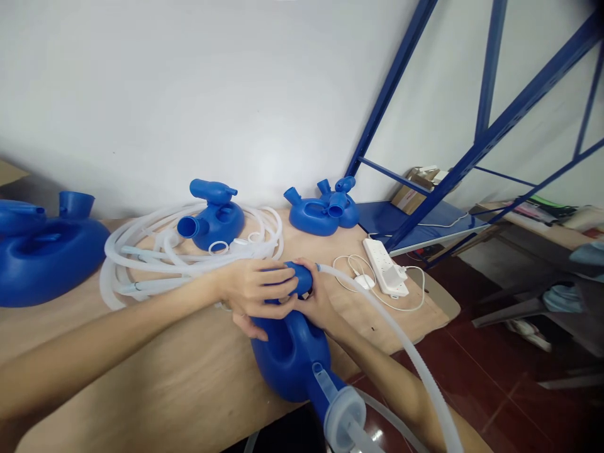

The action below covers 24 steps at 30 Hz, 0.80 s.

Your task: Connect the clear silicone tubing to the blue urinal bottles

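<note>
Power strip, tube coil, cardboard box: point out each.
Power strip (376, 251), head view, on its upper casing.
Tube coil (110, 246), head view, on its left bend.
Cardboard box (406, 200), head view, on its brown side.

here's the jug (285, 380), smooth and blue, at the edge of the desk (165, 377), neck toward the camera, wearing a cloudy cap (345, 412); over its far end, a blue cup (302, 278), partly hidden, trailing a milky tube (401, 332).
</note>
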Available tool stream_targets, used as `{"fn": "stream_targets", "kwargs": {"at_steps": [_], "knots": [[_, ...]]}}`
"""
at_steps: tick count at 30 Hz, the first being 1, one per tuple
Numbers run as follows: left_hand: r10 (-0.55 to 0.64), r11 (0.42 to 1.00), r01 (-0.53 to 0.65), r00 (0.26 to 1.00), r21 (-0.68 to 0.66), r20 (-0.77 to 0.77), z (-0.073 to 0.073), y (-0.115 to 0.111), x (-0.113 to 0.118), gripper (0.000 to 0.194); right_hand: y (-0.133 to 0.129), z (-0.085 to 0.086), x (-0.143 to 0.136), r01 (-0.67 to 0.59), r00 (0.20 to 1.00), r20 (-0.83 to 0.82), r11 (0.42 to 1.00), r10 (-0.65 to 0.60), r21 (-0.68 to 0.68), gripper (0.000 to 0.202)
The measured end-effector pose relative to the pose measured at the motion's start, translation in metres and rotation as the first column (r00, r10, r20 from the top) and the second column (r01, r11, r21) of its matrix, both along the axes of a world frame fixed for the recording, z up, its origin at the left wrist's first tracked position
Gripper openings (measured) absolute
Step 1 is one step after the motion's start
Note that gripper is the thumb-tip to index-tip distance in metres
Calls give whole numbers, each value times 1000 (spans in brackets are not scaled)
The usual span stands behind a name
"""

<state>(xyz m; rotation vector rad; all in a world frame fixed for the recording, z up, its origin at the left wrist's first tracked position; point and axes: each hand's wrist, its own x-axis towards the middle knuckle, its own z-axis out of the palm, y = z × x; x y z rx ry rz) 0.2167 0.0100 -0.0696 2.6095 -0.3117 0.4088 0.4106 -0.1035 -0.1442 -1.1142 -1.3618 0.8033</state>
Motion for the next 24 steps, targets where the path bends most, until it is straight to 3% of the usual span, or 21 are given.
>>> {"fn": "stream_targets", "kwargs": {"at_steps": [3, 9, 13, 16, 19, 21, 22, 24], "knots": [[-16, 998, 21, 996, -53, 85, -1, 4, 3, 47, -1, 0, -1, -4, 1000, -3, 1000, 3, -27, 73], [171, 985, -159, 855, -66, 490, -35, 1, 2, 65, 0, 0, -8, -21, 998, -69, 993, 13, -113, 74], [315, 942, -197, 798, -272, 514, -36, -8, 4, 54, 0, 3, -10, -11, 996, -88, 995, 2, -96, 72], [502, 795, -241, 776, -557, 381, -32, -17, 9, 39, 0, 4, -10, -20, 994, -107, 994, 9, -107, 71], [678, 482, -308, 724, -820, 126, -31, -22, 18, 40, 0, 2, -11, -1, 994, -106, 996, -8, -89, 70], [748, 321, -357, 663, -877, 4, -34, -23, 24, 46, 0, 0, -11, 13, 995, -95, 997, -20, -78, 70], [768, 290, -371, 640, -882, -17, -35, -24, 26, 48, 1, 0, -10, 15, 996, -86, 997, -22, -78, 70], [787, 302, -384, 617, -873, 0, -39, -25, 28, 52, 1, -1, -10, 15, 998, -61, 997, -20, -81, 71]]}}
